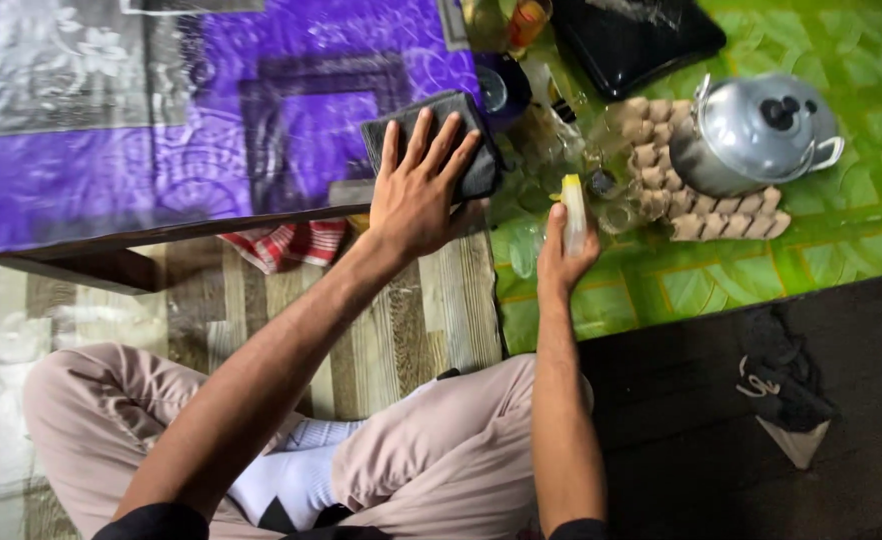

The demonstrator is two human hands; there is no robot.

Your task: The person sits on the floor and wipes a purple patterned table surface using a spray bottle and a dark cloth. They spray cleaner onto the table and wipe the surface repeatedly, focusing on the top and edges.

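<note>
Soft daylight, slight blur, glare on pot [751, 130]

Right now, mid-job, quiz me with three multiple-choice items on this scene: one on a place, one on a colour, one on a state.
1. Where does the metal pot stand?
A. on the cardboard egg tray
B. on the purple table top
C. on the person's lap

2. What colour is the cloth under the left hand?
A. red
B. dark grey
C. yellow

3. How is the right hand?
A. flat and empty
B. closed round a small bottle
C. out of view

Key: 1 A, the tray's cups show beneath and around it. 2 B, grey shows past the fingers. 3 B, the fingers wrap the bottle.
</note>
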